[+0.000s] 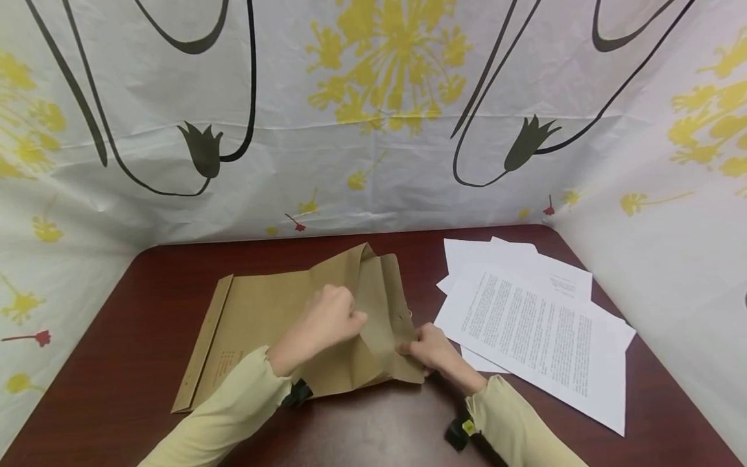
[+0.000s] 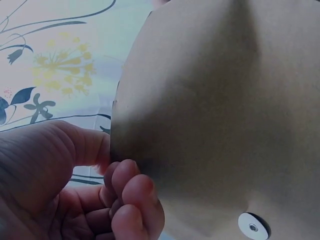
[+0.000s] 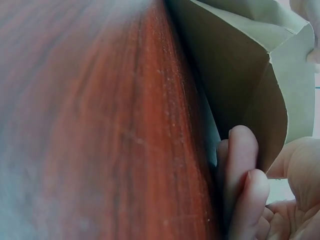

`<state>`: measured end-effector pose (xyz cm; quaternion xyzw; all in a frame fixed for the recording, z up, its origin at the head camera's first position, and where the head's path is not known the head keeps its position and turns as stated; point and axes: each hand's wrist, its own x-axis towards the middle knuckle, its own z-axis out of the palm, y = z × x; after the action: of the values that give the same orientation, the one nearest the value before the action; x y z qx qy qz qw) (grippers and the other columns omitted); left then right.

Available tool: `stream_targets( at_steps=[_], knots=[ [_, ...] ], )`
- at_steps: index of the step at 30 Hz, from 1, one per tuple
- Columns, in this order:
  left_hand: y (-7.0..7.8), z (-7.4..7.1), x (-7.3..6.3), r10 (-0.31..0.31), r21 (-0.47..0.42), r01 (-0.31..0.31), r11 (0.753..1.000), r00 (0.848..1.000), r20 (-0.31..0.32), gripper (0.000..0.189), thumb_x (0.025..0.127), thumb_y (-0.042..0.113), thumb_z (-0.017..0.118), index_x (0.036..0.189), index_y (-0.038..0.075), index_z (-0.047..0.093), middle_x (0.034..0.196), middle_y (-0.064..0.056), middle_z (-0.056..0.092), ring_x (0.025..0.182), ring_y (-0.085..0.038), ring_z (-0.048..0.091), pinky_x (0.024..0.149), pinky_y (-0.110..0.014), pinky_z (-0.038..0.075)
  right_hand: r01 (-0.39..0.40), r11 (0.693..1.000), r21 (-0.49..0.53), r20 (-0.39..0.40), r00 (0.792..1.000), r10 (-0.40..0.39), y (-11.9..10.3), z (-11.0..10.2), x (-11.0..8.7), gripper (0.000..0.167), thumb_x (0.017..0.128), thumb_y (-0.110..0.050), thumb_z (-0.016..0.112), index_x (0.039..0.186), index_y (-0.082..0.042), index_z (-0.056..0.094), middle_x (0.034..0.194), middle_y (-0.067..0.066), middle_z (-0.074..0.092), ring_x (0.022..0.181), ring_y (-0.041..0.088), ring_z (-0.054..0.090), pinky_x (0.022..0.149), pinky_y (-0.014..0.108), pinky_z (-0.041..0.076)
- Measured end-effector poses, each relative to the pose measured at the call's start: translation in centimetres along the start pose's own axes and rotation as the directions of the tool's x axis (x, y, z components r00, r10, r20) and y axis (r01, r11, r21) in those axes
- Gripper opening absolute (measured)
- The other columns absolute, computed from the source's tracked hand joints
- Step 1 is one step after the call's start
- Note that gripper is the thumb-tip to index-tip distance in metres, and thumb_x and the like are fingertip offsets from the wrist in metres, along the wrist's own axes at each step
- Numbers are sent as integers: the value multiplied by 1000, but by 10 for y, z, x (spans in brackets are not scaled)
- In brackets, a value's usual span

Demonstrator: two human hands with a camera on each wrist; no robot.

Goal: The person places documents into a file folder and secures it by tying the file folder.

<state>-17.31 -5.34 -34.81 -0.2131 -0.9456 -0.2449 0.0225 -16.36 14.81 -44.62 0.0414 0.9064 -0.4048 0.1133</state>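
A brown paper document envelope [image 1: 268, 311] lies on the table with its mouth lifted and spread at the right end. My left hand [image 1: 329, 318] is over its middle with curled fingers. In the left wrist view, that thumb and fingers [image 2: 135, 182] pinch the edge of the brown paper, and a white round button [image 2: 252, 226] shows on the paper. My right hand [image 1: 434, 350] grips the near right corner of the envelope's flap, thumb on top. The right wrist view shows its fingers [image 3: 243, 155] under the paper, close to the tabletop.
Several printed white sheets [image 1: 525, 331] lie in a loose, overlapping pile right of the envelope, close to my right hand. The dark red wooden table [image 1: 373, 428] is bordered at the back and sides by a white flowered cloth [image 1: 373, 168].
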Motion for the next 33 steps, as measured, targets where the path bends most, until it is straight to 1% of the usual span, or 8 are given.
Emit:
stream_targets(
  at_steps=[5, 7, 12, 16, 19, 27, 33],
  knots=[
    [0, -1, 0, -5, -14, 6, 1000, 1000, 7, 40, 71, 7, 54, 49, 18, 21, 50, 9, 10, 46, -3, 12, 40, -18, 15, -1, 1000, 5, 3, 1000, 1, -1, -1, -1, 34, 72, -15, 72, 52, -10, 46, 50, 6, 52, 30, 8, 41, 32, 26, 41],
    [0, 1, 1, -3, -21, 3, 1000, 1000, 7, 40, 71, 6, 53, 50, 18, 21, 51, 9, 10, 47, -4, 11, 40, -19, 14, 0, 1000, 10, 5, 1000, 0, -1, -1, -2, 33, 72, -15, 72, 53, -10, 46, 50, 6, 52, 30, 8, 41, 32, 26, 41],
    [0, 6, 3, 7, -35, -7, 999, 1000, -1, 40, 70, 7, 54, 50, 18, 20, 52, 9, 10, 47, -4, 12, 41, -19, 16, -7, 1000, 27, 10, 1000, 7, 1, 0, -1, 30, 73, -14, 72, 54, -8, 49, 51, 6, 54, 30, 8, 42, 32, 26, 41],
    [0, 8, 5, 6, -36, -6, 999, 1000, -2, 41, 70, 8, 55, 50, 18, 21, 52, 9, 11, 48, -5, 14, 41, -19, 16, -8, 999, 40, 17, 1000, 7, 1, 1, 0, 26, 73, -15, 72, 57, -5, 55, 51, 6, 55, 32, 8, 43, 32, 26, 42],
    [0, 7, 6, 8, -37, -8, 999, 1000, -2, 41, 70, 8, 55, 49, 18, 21, 51, 9, 12, 47, -5, 14, 41, -19, 16, -6, 999, 36, 21, 1000, 6, 1, 0, 0, 24, 73, -16, 73, 59, -4, 57, 51, 6, 55, 32, 8, 43, 32, 26, 42],
    [-3, 1, 3, 6, -48, -5, 999, 1000, 13, 42, 71, 6, 55, 48, 18, 22, 49, 10, 11, 45, -3, 13, 40, -18, 16, -11, 1000, 26, 19, 1000, 10, 0, -1, 0, 29, 73, -15, 72, 55, -6, 52, 47, 4, 51, 28, 7, 40, 31, 25, 40],
    [-3, 1, 2, 7, -40, -6, 999, 1000, 15, 42, 71, 6, 54, 48, 18, 22, 49, 10, 11, 46, -3, 13, 40, -18, 15, -12, 1000, 27, 16, 1000, 11, 0, 0, -1, 28, 73, -15, 72, 56, -5, 53, 50, 6, 54, 30, 8, 42, 32, 26, 41]
  ],
)
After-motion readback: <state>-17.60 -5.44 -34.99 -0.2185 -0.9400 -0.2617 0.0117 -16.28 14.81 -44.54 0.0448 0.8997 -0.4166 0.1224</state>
